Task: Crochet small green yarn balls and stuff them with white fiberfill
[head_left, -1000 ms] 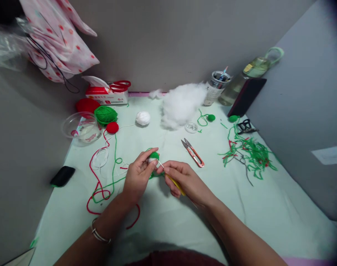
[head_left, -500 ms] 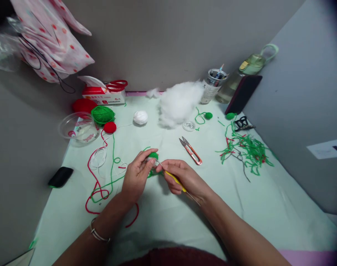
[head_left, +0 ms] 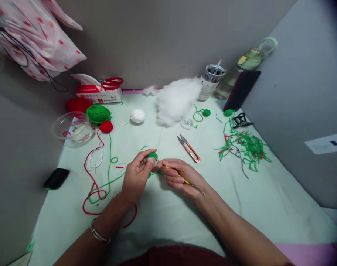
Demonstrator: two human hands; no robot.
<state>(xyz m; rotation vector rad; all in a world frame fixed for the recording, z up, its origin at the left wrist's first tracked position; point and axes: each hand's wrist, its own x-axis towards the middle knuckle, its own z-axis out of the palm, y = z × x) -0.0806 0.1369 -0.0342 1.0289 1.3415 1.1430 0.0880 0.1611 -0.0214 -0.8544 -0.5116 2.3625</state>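
Note:
A small green and white crocheted piece [head_left: 152,156] is pinched between the thumb and fingers of my left hand [head_left: 136,173], above the table. My right hand [head_left: 179,175] grips a crochet hook with a yellow handle [head_left: 185,181]; its tip meets the piece, and its rear end lies over my wrist. Green yarn [head_left: 117,180] runs from under my left hand toward the left. Where the hook tip enters the stitches is too small to make out.
Orange thread snips [head_left: 189,149] lie beyond my right hand. White stuffing [head_left: 178,101], a white yarn ball [head_left: 137,116] and a green yarn ball [head_left: 98,114] are behind. Green scraps [head_left: 248,147] lie right, a black case [head_left: 57,178] left, a pen can [head_left: 210,83] at the back.
My right hand has turned slightly, so the yellow hook lies flatter and more of its handle is covered by my fingers. The whole view has shifted a little.

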